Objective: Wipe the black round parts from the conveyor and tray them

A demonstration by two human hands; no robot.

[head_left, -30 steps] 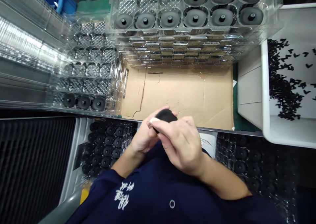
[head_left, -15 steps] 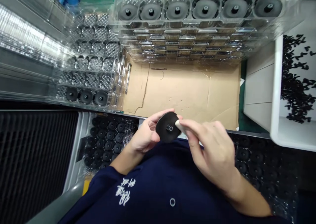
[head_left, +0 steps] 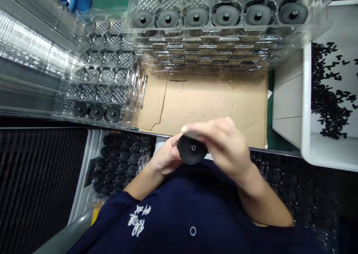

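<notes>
A round black disc (head_left: 191, 154) with a small hollow post at its centre is held in front of my chest, its post side facing up toward me. My left hand (head_left: 167, 156) grips its left edge, the fingers partly hidden behind it. My right hand (head_left: 228, 146), slightly blurred, reaches over from the right. Its fingers are bent over the disc's upper and right rim, and a whitish covering or nail shows on one fingertip at the top edge. Whether a small piece is pinched there I cannot tell.
Clear plastic trays (head_left: 201, 34) holding similar discs are stacked at the back; another tray (head_left: 107, 93) with three discs stands left. Cardboard (head_left: 201, 97) covers the bench. A white bin (head_left: 306, 97) of small black clips (head_left: 330, 101) sits right. More disc-filled trays (head_left: 123, 157) lie lower down.
My right hand has moved left along the disc's rim, from its upper right side over to the top edge. The disc has tilted slightly in my left hand. The view has shifted a little.
</notes>
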